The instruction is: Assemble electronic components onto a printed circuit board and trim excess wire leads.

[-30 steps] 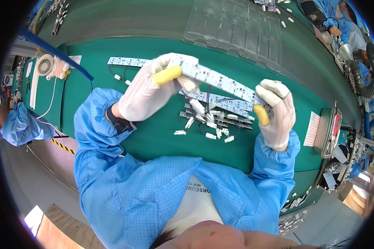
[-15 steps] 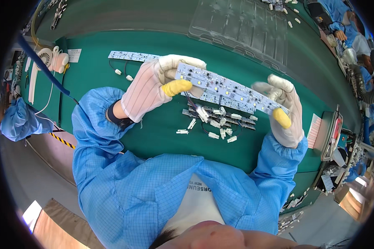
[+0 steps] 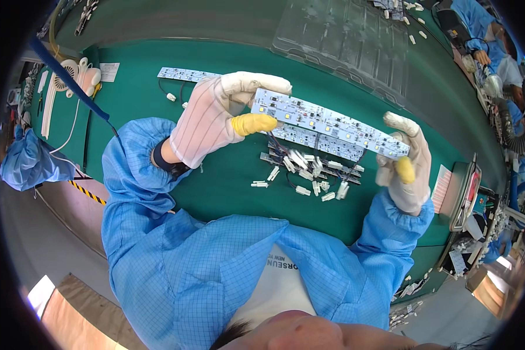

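A long white LED circuit board (image 3: 326, 121) is raised above the bench, sloping down to the right. My left hand (image 3: 227, 116), in a striped glove with a yellow thumb cover, pinches its left end. My right hand (image 3: 405, 163), gloved the same way, is at the board's right end. Its index finger stretches up and its yellow-covered thumb stands off the board; its other fingers are partly hidden behind it. Wires with white connectors (image 3: 343, 190) hang below. Another LED board (image 3: 338, 149) shows behind the raised one, above a pile of boards with white connectors (image 3: 303, 190).
Another LED strip (image 3: 184, 74) lies beyond my left hand on the green bench (image 3: 216, 201). A clear plastic tray (image 3: 338, 49) is at the back. A small white fan (image 3: 67, 74) stands at left, and a metal-edged box (image 3: 465, 192) at right. A person (image 3: 493, 49) works at far right.
My right thumb has come off the board's face and the fingers have spread. The board has shifted slightly right, and its dangling connectors have swung.
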Motion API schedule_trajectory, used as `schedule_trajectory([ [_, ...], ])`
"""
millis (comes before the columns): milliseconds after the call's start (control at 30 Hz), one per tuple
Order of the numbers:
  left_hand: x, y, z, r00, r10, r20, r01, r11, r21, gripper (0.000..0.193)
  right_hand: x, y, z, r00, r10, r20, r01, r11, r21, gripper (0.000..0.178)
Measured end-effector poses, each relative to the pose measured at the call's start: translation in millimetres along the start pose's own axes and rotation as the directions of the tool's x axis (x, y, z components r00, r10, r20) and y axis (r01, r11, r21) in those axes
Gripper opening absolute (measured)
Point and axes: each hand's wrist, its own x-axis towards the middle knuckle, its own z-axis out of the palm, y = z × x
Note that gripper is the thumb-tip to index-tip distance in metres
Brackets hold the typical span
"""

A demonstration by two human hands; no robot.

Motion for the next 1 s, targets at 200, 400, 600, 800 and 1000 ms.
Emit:
schedule_trajectory([
  [200, 1, 6, -4, 0.998, 0.058, 0.027, -0.062, 0.985, 0.159, 0.047, -5, -5, -6, 0.996, -0.021, -0.088, 0.020, 1.000, -0.012, 0.051],
  [400, -1, 7, -1, 0.994, 0.109, -0.031, -0.104, 0.986, 0.133, 0.046, -9, -2, -11, 0.998, -0.001, -0.065, 0.002, 1.000, 0.026, 0.050],
  [600, -1, 4, -7, 0.995, 0.086, -0.046, -0.076, 0.980, 0.184, 0.047, -9, -6, -14, 1.000, -0.009, -0.019, 0.010, 0.999, 0.053, 0.060],
  [800, 8, -1, -13, 0.959, 0.280, 0.046, -0.271, 0.855, 0.442, 0.052, -12, -6, -10, 0.992, -0.063, -0.113, 0.061, 0.998, -0.022, 0.053],
  [1000, 12, -4, -9, 0.956, 0.286, -0.069, -0.239, 0.891, 0.387, 0.050, -11, -9, -12, 0.998, -0.045, -0.052, 0.046, 0.999, 0.012, 0.054],
])
